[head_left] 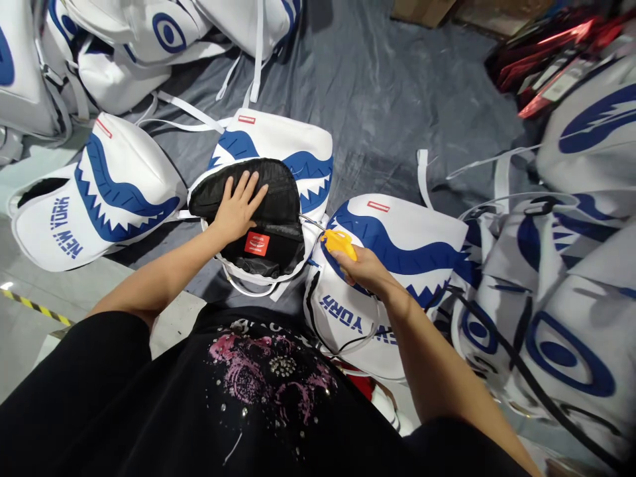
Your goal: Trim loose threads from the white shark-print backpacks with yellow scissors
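My left hand (pixel 236 207) lies with fingers spread on the black lining (pixel 273 185) of an unzipped white backpack (pixel 293 126). A red label (pixel 257 243) shows inside the backpack, below my fingers. My right hand (pixel 360 265) is closed around a yellow air blow gun (pixel 339 243). The gun's thin metal nozzle points left, to the right edge of the backpack's opening. Under my right forearm lies another white backpack (pixel 422 222) with a blue toothed pattern and "NEW YORK" lettering.
To the left lies a similar backpack (pixel 134 165). More white bags are piled at the upper left (pixel 119 73) and right (pixel 571 291). A black hose (pixel 517 358) runs along the right side. Red shiny packets (pixel 551 66) and cardboard boxes (pixel 422 10) are at the back of the grey-covered table (pixel 377 86).
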Demonstrator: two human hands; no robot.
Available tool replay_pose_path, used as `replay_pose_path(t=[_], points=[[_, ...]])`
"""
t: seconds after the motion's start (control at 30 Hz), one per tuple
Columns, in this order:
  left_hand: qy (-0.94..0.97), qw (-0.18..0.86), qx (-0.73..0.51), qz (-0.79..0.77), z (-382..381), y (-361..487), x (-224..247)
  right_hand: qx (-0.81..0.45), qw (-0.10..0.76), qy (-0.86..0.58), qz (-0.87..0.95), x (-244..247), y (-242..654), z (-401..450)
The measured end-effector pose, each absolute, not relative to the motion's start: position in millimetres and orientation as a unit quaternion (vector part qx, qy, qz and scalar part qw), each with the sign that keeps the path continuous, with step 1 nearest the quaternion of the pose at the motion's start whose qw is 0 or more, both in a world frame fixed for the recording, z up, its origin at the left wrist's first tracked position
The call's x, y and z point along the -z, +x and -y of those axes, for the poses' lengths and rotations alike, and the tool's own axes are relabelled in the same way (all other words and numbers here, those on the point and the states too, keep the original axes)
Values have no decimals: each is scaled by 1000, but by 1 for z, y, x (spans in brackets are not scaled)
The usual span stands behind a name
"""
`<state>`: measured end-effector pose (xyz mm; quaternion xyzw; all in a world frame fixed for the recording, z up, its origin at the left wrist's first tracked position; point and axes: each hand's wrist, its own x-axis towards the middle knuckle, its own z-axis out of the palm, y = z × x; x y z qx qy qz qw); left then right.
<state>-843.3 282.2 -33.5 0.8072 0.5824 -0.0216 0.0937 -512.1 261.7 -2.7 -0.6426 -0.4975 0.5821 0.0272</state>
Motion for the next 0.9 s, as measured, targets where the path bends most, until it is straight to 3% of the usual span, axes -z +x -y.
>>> replay_pose_path(t=[0.17, 0.3, 0.43, 0.57, 0.7, 0.9], points=[[838, 72, 35, -540, -227, -843, 45, -651, 125, -654, 365, 18, -494, -270], [870, 136, 71, -468, -199, -845, 54, -676, 128, -635, 352, 23, -494, -280], [879, 130, 63, -455, -208, -850, 50, -681, 134, -624, 359, 20, -498, -280], [833, 78, 21, -548, -235, -855, 41, -667, 143, -627, 376, 13, -489, -266], [802, 69, 21, -593, -258, -861, 40, -640, 77, -628, 436, 3, -482, -239], [812, 68, 78, -574, -286, -872, 39, -526, -109, -614, 578, -9, -514, -219]])
